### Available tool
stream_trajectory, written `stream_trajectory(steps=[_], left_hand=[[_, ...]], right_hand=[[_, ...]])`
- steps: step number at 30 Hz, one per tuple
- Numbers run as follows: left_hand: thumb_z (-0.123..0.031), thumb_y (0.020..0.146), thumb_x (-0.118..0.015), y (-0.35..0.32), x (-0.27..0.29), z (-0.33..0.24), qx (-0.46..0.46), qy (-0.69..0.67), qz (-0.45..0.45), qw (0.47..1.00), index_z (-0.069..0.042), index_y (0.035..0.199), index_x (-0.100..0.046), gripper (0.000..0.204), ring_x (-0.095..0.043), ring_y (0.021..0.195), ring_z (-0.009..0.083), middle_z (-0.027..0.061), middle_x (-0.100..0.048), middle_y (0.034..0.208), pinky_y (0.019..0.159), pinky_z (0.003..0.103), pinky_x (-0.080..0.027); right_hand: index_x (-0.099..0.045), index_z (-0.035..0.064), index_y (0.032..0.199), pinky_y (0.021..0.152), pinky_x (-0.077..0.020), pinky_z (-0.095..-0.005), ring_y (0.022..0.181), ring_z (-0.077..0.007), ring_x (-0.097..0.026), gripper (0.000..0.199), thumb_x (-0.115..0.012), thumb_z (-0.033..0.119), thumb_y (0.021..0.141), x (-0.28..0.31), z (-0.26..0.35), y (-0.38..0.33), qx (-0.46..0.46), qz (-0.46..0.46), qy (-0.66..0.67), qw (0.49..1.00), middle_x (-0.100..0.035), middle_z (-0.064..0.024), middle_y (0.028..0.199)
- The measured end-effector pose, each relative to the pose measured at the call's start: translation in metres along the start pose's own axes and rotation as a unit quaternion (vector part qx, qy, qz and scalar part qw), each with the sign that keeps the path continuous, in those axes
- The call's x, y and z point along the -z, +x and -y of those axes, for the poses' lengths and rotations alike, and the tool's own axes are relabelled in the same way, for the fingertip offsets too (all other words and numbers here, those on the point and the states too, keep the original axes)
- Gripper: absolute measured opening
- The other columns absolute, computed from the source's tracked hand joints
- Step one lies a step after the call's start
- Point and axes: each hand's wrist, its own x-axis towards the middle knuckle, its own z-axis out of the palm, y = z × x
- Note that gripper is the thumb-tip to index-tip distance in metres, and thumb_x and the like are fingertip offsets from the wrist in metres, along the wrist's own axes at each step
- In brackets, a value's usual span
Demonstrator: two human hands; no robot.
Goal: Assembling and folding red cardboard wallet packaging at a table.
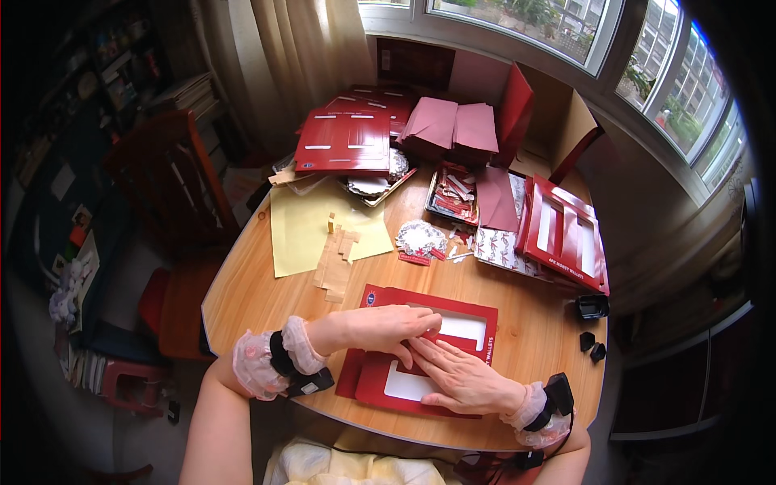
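A red card sleeve point(373, 377) with white window panels lies flat at the near edge of the table, slightly askew. My left hand point(384, 330) rests across its middle, fingers bent downward and thumb spread away from them. From the right, my right hand point(462, 378) lies on the same sleeve with its fingers stretched out. The fingertips of both hands meet between the two window panels. I cannot make out any small piece under them. Beyond the hands is a round black-and-white patterned paper piece point(420, 238) with small red strips beside it.
A yellow sheet point(299, 234) bears brown tape pieces point(333, 263). Farther back are stacked red sleeves point(343, 141), pink card stacks point(432, 121) and a tray of small strips point(453, 194). More red window sleeves point(566, 234) and a black holder point(592, 306) stand at right.
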Motion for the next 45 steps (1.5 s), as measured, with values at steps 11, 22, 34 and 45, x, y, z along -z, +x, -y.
stream_trajectory(steps=[11, 22, 34, 45], left_hand=[[-0.026, 0.072, -0.088, 0.001, 0.004, -0.003, -0.023, 0.089, -0.004, 0.996, -0.004, 0.112, -0.056, 0.056, -0.054, 0.112, 0.0303, 0.0113, -0.057, 0.114, 0.099, 0.041, -0.046], [-0.028, 0.071, -0.088, 0.002, 0.005, -0.003, -0.027, 0.088, -0.002, 0.996, -0.004, 0.112, -0.055, 0.058, -0.052, 0.111, 0.0303, 0.0105, -0.056, 0.113, 0.100, 0.041, -0.045], [-0.028, 0.072, -0.089, 0.003, 0.005, -0.001, -0.014, 0.079, 0.000, 0.997, -0.004, 0.115, -0.055, 0.059, -0.052, 0.115, 0.0310, 0.0103, -0.056, 0.115, 0.103, 0.041, -0.043], [-0.028, 0.071, -0.091, -0.006, 0.012, 0.005, -0.004, 0.090, -0.005, 0.996, -0.007, 0.124, -0.055, 0.067, -0.049, 0.121, 0.0337, 0.0115, -0.054, 0.122, 0.105, 0.043, -0.042]], right_hand=[[-0.024, -0.0085, 0.159, 0.130, -0.0125, -0.0413, 0.159, -0.0334, -0.015, 0.099, -0.040, 0.070, 0.101, -0.001, 0.000, 0.000, -0.005, 0.003, 0.009, 1.000, -0.022, -0.0278, 0.167], [-0.023, -0.0079, 0.159, 0.130, -0.0115, -0.0416, 0.159, -0.0320, -0.014, 0.102, -0.040, 0.073, 0.099, -0.001, 0.000, 0.000, -0.007, 0.007, 0.008, 1.000, -0.021, -0.0271, 0.167], [-0.028, -0.0095, 0.157, 0.129, -0.0140, -0.0426, 0.159, -0.0347, -0.016, 0.102, -0.043, 0.073, 0.098, -0.005, 0.005, 0.001, -0.023, -0.015, 0.000, 1.000, -0.024, -0.0299, 0.165], [-0.021, -0.0085, 0.160, 0.130, -0.0131, -0.0424, 0.159, -0.0348, -0.012, 0.102, -0.043, 0.071, 0.100, 0.006, -0.004, -0.004, -0.007, 0.036, 0.043, 0.998, -0.017, -0.0277, 0.168]])
